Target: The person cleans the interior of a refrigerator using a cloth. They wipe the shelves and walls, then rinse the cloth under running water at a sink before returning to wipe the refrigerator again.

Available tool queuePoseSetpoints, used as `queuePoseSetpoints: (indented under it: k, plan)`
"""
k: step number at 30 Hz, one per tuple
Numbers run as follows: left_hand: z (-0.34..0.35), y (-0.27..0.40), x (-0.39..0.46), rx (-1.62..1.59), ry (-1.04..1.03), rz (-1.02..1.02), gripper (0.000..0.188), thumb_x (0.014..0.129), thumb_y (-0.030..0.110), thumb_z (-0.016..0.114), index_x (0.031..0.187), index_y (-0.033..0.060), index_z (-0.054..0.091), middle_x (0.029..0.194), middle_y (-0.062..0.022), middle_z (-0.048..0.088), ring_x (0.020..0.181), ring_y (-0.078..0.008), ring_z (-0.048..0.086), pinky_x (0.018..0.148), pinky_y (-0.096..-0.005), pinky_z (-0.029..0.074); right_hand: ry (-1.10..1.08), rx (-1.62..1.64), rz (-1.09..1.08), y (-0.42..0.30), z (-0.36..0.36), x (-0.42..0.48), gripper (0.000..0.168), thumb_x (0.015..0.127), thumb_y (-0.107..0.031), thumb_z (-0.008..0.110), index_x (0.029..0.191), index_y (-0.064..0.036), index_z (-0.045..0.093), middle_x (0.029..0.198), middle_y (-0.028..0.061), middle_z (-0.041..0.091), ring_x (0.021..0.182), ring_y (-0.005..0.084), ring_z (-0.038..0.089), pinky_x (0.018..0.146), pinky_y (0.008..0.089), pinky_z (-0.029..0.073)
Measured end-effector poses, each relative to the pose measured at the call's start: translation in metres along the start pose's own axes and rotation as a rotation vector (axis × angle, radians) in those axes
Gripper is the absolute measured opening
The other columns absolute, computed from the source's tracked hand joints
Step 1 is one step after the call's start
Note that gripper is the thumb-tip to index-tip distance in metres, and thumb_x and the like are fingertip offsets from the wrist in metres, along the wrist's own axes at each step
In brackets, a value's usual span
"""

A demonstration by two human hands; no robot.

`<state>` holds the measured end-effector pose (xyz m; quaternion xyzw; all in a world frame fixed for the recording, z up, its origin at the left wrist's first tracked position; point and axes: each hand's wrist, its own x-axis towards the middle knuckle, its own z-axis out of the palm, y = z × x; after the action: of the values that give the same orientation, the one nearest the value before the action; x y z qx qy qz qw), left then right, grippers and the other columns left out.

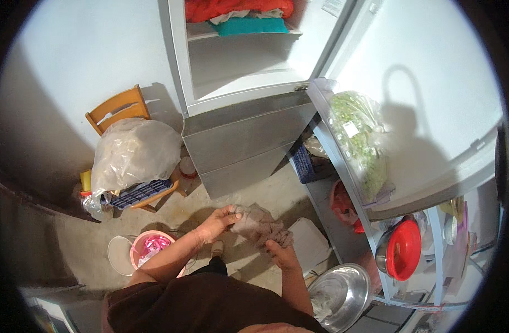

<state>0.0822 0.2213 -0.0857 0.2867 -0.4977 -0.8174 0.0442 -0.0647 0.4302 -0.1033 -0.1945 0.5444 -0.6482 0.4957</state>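
A crumpled greyish-brown cloth (pixel 260 224) is stretched between my two hands in front of my body. My left hand (pixel 219 224) grips its left end, thumb on top. At the lower right end, my right hand (pixel 282 252) pinches the other side of the cloth. Beyond the cloth stands a refrigerator with its door open; red fabric or bagging (pixel 237 9) and a teal item (pixel 252 26) lie on a shelf inside. The door's lower bin (pixel 321 89) holds leafy green vegetables in a clear plastic bag (pixel 358 133).
A wooden chair (pixel 119 109) bears a large plastic bag (pixel 135 145) and a blue basket (pixel 140 193). Left of me is a pink bucket (pixel 144 239). At right stand a metal basin (pixel 348 291) and a rack (pixel 348 156) with a red bowl (pixel 406 249). The open door (pixel 437 83) overhangs the rack.
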Motion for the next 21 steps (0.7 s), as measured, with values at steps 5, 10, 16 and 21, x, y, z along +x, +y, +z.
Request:
queuePoseSetpoints:
  k: [5, 10, 16, 21]
  plan:
    - [-0.052, 0.021, -0.009, 0.964, 0.125, -0.033, 0.059, 0.09, 0.037, 0.066, 0.126, -0.0043, 0.045, 0.101, -0.023, 0.066, 0.098, -0.0357, 0.064, 0.085, -0.0417, 0.049, 0.175, 0.216, 0.041, -0.006, 0.002, 0.005, 0.036, 0.081, -0.013, 0.074, 0.114, -0.001, 0.064, 0.107, 0.0078, 0.066, 0.098, 0.0213, 0.062, 0.09, 0.0372, 0.048]
    - [-0.089, 0.029, -0.031, 1.165, 0.078, 0.053, 0.071, 0.083, 0.045, 0.069, 0.129, -0.0037, 0.043, 0.093, -0.0278, 0.066, 0.092, -0.0453, 0.064, 0.085, -0.0476, 0.048, 0.071, -0.093, 0.268, 0.059, -0.017, 0.001, 0.048, 0.079, -0.015, 0.075, 0.121, 0.003, 0.059, 0.114, 0.0115, 0.064, 0.105, 0.0233, 0.06, 0.091, 0.0398, 0.048]
    - [-0.127, 0.029, -0.042, 1.354, -0.458, 0.212, 0.044, 0.079, 0.042, 0.068, 0.109, 0.0102, 0.068, 0.1, -0.0204, 0.065, 0.093, -0.0401, 0.062, 0.086, -0.0467, 0.048, 0.218, -0.509, 0.491, 0.037, 0.033, 0.01, 0.044, 0.082, -0.02, 0.073, 0.117, 0.004, 0.062, 0.106, 0.0154, 0.068, 0.103, 0.0256, 0.063, 0.091, 0.0393, 0.048]
    - [-0.119, 0.053, -0.063, 1.414, 0.124, 0.094, 0.025, 0.088, 0.027, 0.062, 0.097, 0.0038, 0.067, 0.089, -0.0204, 0.065, 0.08, -0.0366, 0.062, 0.074, -0.0433, 0.05, 0.048, -1.114, 0.203, -0.005, 0.025, 0.037, 0.03, 0.087, -0.02, 0.067, 0.107, 0.002, 0.066, 0.092, 0.0102, 0.071, 0.087, 0.021, 0.068, 0.079, 0.0353, 0.053]
